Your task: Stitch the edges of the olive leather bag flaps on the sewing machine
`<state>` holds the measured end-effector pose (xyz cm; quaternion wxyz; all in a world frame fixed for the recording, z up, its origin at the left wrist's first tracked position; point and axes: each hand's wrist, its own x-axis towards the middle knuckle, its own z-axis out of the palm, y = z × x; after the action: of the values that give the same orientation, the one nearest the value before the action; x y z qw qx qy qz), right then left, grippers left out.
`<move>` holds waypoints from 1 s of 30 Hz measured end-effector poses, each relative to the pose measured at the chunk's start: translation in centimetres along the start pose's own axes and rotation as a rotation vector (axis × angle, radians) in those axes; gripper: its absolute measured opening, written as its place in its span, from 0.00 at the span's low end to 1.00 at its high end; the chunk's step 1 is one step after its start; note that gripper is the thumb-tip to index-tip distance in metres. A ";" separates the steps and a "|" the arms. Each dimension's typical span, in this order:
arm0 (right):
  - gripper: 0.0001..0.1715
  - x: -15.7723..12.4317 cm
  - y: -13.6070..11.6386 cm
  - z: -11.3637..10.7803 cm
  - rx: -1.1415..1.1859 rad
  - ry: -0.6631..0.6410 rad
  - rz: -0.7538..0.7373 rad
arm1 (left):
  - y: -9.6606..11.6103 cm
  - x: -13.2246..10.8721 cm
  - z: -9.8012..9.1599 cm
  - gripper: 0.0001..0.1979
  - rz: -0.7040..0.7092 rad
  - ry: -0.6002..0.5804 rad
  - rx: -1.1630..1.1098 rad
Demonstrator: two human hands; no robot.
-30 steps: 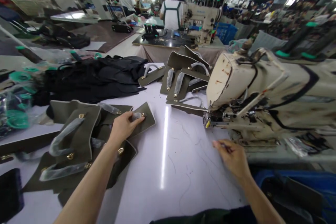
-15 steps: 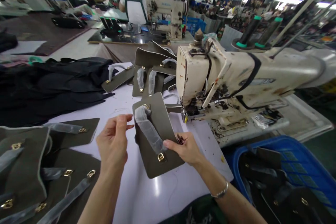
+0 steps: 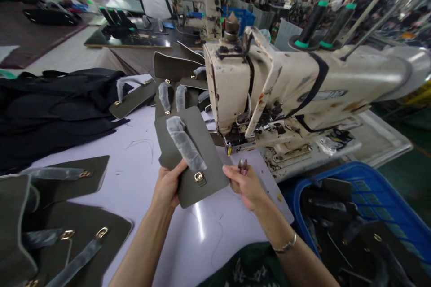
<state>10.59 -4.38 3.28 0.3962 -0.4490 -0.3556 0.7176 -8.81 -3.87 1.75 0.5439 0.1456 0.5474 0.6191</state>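
Observation:
I hold an olive-grey bag panel [image 3: 202, 143] upright above the white table [image 3: 134, 175], just left of the cream sewing machine [image 3: 269, 89]. A plastic-wrapped strap [image 3: 185, 143] with a gold buckle [image 3: 199, 177] runs down its face. My left hand [image 3: 168, 186] grips the panel's lower left edge, thumb on top. My right hand [image 3: 245, 184] pinches the lower right edge and also clasps a small thread snip [image 3: 243, 166] whose tips stick up.
More olive panels with straps lie at the left front [image 3: 67, 237] and behind the machine head [image 3: 175, 71]. Black fabric [image 3: 50, 107] is heaped at the left. A blue crate [image 3: 370, 215] of dark pieces stands at the right. A person in a white top works at another machine beyond.
My left hand, open beside the panel half a second ago, has closed on its lower left edge. My right hand has shifted to the right edge. One second ago the panel lay on the table.

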 end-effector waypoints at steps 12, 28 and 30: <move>0.21 2.8 0.3 -0.7 -0.226 0.243 -0.130 | 0.2 5.2 3.5 0.24 0.173 -0.044 0.096; 0.23 5.7 0.7 1.6 0.082 0.398 -0.161 | 1.9 9.4 6.0 0.21 0.272 -0.066 0.211; 0.23 5.8 0.7 1.7 0.092 0.405 -0.166 | 1.9 9.4 6.0 0.21 0.279 -0.067 0.209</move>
<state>7.21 0.18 1.20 0.5371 -0.5345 -0.2716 0.5934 -8.55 7.49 1.58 0.4526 0.2962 0.5650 0.6230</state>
